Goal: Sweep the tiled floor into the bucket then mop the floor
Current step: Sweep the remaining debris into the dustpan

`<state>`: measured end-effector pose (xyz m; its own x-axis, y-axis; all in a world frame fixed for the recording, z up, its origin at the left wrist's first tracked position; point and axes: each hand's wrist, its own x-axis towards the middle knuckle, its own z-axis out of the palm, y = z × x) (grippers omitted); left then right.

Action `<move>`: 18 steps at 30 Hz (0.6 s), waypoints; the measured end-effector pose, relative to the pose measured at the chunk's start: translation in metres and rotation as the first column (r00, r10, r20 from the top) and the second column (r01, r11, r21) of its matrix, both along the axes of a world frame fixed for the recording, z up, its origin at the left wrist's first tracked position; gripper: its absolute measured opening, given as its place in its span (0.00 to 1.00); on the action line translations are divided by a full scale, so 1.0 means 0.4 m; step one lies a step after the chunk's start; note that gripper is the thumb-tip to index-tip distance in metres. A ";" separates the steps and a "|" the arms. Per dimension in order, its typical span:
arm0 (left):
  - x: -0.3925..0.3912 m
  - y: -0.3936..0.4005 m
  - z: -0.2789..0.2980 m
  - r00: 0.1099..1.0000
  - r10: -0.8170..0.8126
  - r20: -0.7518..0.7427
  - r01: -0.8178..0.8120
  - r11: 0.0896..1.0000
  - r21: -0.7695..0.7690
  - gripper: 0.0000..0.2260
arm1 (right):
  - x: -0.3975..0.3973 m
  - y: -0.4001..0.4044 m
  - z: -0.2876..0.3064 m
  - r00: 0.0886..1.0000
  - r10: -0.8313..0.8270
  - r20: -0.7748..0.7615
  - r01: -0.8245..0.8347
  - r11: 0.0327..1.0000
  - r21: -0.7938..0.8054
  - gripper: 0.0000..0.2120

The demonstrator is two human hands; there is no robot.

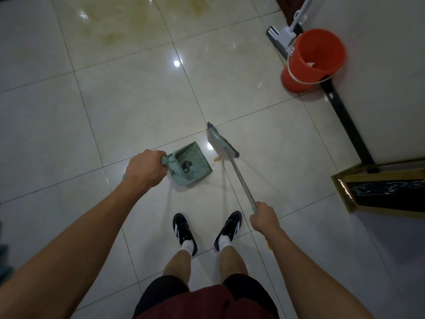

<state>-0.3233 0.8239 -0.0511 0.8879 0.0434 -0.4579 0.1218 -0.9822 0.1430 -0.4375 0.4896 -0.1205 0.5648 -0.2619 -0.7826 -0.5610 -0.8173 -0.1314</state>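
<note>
My left hand (147, 169) grips the handle of a teal dustpan (195, 162) that rests on the glossy tiled floor (115, 100), with a small dark bit of debris inside it. My right hand (264, 217) holds the pole of a teal broom (220, 141), whose head stands just right of the dustpan's mouth. A small yellow scrap (216, 159) lies on the tile between broom head and dustpan. An orange bucket (315, 58) stands at the upper right by the wall. A white flat mop (285, 33) leans behind the bucket.
Yellowish stains (128, 26) mark the tiles at the top. A white wall with a dark skirting (345, 116) runs along the right. A gold-framed black marble block (386, 189) juts out at the right. My feet in black shoes (184, 229) stand below the dustpan.
</note>
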 end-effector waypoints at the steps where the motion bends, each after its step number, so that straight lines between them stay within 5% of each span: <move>1: 0.003 0.000 0.001 1.000 0.000 -0.001 0.000 1.000 0.004 0.05 | 0.004 -0.001 0.002 1.000 -0.001 -0.003 0.002 1.000 0.003 0.17; 12: 0.018 -0.040 0.009 0.999 -0.054 -0.001 0.054 0.998 0.026 0.04 | 0.008 -0.002 0.020 0.998 0.053 -0.047 -0.050 0.997 0.066 0.26; 18: 0.012 -0.068 0.019 0.996 -0.093 -0.008 0.093 0.995 0.042 0.04 | 0.005 0.020 0.027 0.993 -0.087 -0.086 0.100 0.982 0.162 0.26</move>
